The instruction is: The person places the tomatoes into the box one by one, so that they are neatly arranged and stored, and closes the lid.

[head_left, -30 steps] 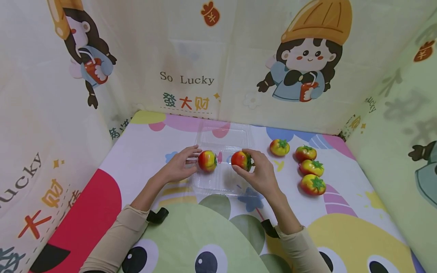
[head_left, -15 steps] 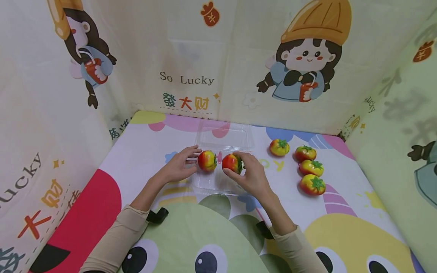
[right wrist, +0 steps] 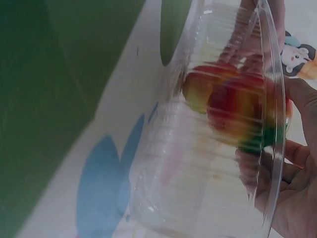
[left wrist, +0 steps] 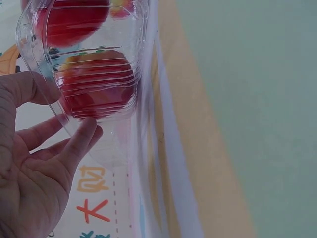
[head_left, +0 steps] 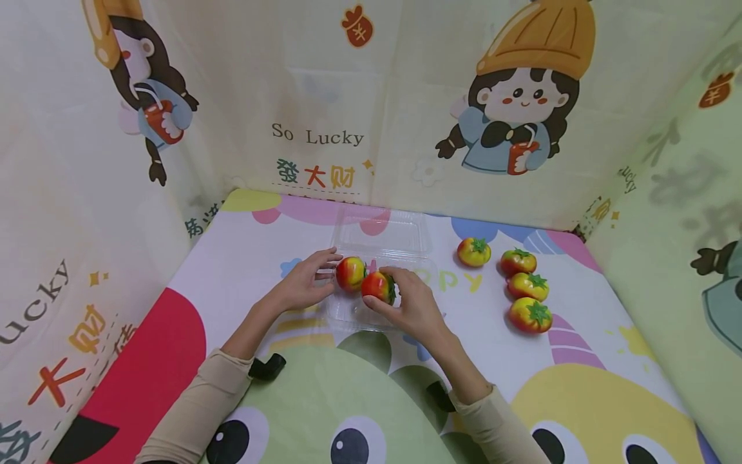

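A clear plastic clamshell box [head_left: 353, 317] lies on the table with its lid [head_left: 379, 231] laid back away from me. One red-and-yellow fruit with a green leafy top [head_left: 350, 273] sits at the left in its base. My right hand [head_left: 416, 306] grips a second such fruit [head_left: 375, 287] between thumb and fingers, over the base and close beside the first. At the box's left side, my left hand [head_left: 307, 278] has its fingers spread; in the left wrist view its fingertips [left wrist: 89, 126] meet the clear rim, with fruit [left wrist: 96, 87] showing through the wall.
On the right of the table, one matching fruit [head_left: 474, 251] sits apart and three more stand in a row, the front one [head_left: 530, 315] nearest me. Printed cloth [head_left: 324, 77] walls the table at the back and sides.
My right hand has carried its fruit leftward and slightly toward me, up next to the fruit in the box. My left hand has stayed at the box's left side.
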Available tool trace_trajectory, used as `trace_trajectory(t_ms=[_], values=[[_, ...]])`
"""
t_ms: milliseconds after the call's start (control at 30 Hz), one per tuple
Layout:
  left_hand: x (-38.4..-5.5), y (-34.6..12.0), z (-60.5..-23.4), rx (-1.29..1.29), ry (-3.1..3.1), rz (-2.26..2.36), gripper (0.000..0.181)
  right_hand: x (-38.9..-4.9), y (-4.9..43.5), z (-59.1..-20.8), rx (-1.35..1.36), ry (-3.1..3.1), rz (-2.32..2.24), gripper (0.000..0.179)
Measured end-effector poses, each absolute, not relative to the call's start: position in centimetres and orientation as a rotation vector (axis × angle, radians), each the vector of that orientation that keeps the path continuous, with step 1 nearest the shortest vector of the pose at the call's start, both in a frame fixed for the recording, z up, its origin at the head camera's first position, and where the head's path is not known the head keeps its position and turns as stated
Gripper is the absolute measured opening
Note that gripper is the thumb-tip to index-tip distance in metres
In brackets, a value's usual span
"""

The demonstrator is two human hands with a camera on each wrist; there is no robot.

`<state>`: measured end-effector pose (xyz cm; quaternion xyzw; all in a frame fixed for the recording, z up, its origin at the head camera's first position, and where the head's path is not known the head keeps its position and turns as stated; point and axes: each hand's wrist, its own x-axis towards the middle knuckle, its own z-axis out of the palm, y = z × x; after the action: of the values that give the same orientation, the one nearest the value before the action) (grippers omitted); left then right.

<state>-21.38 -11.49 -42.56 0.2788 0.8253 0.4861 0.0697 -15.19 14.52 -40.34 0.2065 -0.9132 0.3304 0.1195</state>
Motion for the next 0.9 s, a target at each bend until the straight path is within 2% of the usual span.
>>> trace_trajectory(t_ms=[900], values=[[-21.3,-11.6,-42.5,0.854,2.508,1.429,0.061,-14.5,12.1,-41.0,0.648,-2.823,0.996,0.058]])
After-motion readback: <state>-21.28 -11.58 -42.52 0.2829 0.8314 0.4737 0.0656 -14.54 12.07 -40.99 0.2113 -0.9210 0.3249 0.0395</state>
